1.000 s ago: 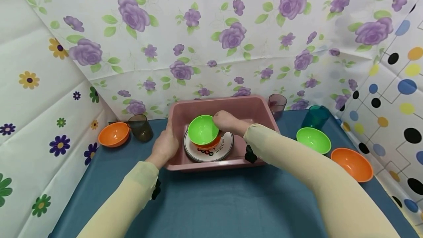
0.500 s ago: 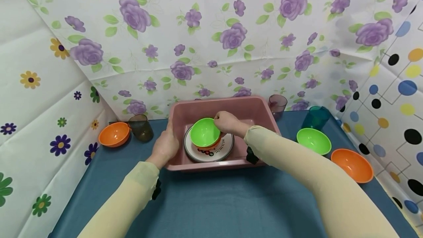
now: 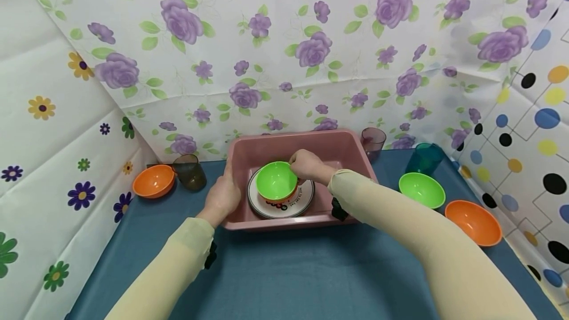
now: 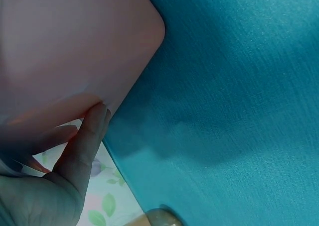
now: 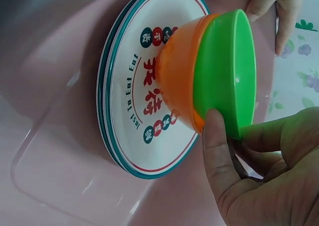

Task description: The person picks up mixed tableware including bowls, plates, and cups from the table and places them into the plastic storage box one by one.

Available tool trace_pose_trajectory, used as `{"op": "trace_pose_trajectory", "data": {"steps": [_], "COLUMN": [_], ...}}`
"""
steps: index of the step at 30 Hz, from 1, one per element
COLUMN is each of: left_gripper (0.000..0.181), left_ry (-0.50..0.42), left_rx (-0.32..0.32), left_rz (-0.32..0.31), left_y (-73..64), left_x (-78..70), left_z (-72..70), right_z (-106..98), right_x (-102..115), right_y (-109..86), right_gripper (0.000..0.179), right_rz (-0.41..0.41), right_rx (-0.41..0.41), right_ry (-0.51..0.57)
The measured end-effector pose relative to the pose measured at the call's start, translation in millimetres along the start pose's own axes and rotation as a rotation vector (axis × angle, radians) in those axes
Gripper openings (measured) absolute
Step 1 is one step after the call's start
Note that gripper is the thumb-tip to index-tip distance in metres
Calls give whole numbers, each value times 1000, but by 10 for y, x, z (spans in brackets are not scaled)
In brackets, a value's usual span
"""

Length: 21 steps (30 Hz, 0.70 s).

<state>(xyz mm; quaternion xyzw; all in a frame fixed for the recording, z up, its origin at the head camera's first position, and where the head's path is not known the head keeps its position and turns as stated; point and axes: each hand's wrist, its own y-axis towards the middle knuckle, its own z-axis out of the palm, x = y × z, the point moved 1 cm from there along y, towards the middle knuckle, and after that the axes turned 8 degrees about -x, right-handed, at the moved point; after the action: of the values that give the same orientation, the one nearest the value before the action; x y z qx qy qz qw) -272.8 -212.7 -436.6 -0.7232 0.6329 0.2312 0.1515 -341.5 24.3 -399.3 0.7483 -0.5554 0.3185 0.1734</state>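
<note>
Centrally, in the head view, your right hand (image 3: 306, 164) holds the green bowl (image 3: 276, 181) by its right rim; the bowl lies left of that grip, inside the tub (image 3: 338, 144). Your left hand (image 3: 223, 194) is on the tub's left side, farther from the bowl. In the left wrist view, your fingers lie nearly straight along the tub's outer wall. In the right wrist view, your thumb and fingers pinch the green rim closely, with the bowl nested in an orange bowl (image 5: 177, 71) on stacked plates (image 5: 154, 159).

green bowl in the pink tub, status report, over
Right hand pinches green bowl, nested in orange bowl atop plates. Left hand grips side of pink tub. Nothing seen in the way.
</note>
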Motion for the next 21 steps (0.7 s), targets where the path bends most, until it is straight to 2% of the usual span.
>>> {"op": "trace_pose_trajectory", "data": {"steps": [13,21], "left_gripper": [83,83], "left_ry": [-23,-29], "left_rx": [3,7], "left_rz": [-9,-9], "left_y": [0,-3], "left_x": [-7,-5], "left_z": [2,1], "right_z": [35,2], "right_x": [15,16], "right_y": [27,-4], "right_gripper": [38,44], "right_rz": [9,-6], "right_rx": [63,54], "right_ry": [-54,-75]}}
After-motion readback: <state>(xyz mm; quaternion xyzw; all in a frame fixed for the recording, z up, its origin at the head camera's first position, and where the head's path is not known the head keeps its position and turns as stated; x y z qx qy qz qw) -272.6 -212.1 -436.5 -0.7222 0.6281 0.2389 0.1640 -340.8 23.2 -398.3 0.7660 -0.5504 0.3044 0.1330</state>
